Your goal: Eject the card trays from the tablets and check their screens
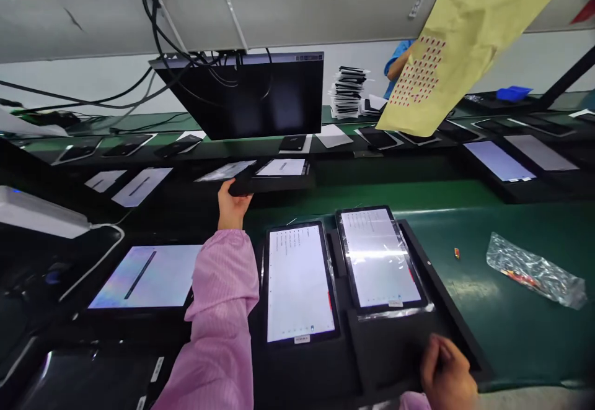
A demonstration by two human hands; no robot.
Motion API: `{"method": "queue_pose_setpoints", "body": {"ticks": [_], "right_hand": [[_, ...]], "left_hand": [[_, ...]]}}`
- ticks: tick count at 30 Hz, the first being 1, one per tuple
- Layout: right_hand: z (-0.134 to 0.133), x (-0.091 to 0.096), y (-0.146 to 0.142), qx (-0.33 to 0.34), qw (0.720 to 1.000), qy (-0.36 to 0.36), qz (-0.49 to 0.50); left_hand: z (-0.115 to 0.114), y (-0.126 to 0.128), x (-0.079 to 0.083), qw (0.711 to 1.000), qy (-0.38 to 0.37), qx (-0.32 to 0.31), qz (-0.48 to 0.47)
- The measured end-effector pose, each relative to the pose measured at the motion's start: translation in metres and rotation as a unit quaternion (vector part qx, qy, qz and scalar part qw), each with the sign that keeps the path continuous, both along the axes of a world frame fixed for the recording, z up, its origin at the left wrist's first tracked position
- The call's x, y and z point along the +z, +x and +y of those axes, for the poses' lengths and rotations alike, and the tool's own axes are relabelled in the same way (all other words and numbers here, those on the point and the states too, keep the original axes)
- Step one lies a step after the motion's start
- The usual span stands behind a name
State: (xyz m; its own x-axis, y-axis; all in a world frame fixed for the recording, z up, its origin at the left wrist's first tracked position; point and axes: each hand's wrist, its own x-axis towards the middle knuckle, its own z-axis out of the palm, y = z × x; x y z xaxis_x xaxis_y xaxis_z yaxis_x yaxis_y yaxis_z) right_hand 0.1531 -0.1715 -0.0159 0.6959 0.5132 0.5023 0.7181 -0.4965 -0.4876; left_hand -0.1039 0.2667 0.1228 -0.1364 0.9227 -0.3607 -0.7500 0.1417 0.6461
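Note:
My left hand (233, 207), at the end of a pink sleeve, reaches forward and grips the near left edge of a black tray (274, 185). On that tray lie flat items, one a tablet with a lit white screen (282, 167). Close to me, a larger black tray (383, 354) bears two lit tablets, the left tablet (301, 283) and the right tablet (379, 258), the right one with clear film at its lower edge. My right hand (449, 373) is closed above this tray's front right corner. Its curled fingers hide whatever may be inside.
A lit tablet (146, 277) lies left of my forearm. On the green bench are a clear plastic bag (537, 270) and a tiny orange piece (457, 252). A monitor (251, 100) and a yellow sheet (427, 57) hang ahead. Another person's arm (398, 63) shows behind.

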Motion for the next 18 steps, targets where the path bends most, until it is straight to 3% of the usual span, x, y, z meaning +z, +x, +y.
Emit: {"method": "queue_pose_setpoints", "body": {"ticks": [3, 7, 11, 15, 18], "right_hand": [[0.051, 0.004, 0.021, -0.083, 0.996, 0.007, -0.003], [0.144, 0.016, 0.055, -0.104, 0.994, 0.006, 0.028], [0.232, 0.034, 0.092, -0.131, 0.987, 0.023, 0.086], [0.284, 0.053, 0.126, -0.17, 0.971, 0.066, 0.152], [0.306, 0.059, 0.137, -0.192, 0.957, 0.098, 0.193]], "left_hand": [[-0.018, -0.008, 0.024, 0.999, 0.039, -0.007, -0.016], [-0.06, -0.016, 0.054, 0.997, 0.078, -0.001, -0.027], [-0.115, -0.02, 0.08, 0.993, 0.114, 0.023, -0.033], [-0.178, -0.033, 0.102, 0.994, 0.06, 0.087, 0.002], [-0.223, -0.052, 0.103, 0.988, 0.028, 0.114, 0.096]]}}
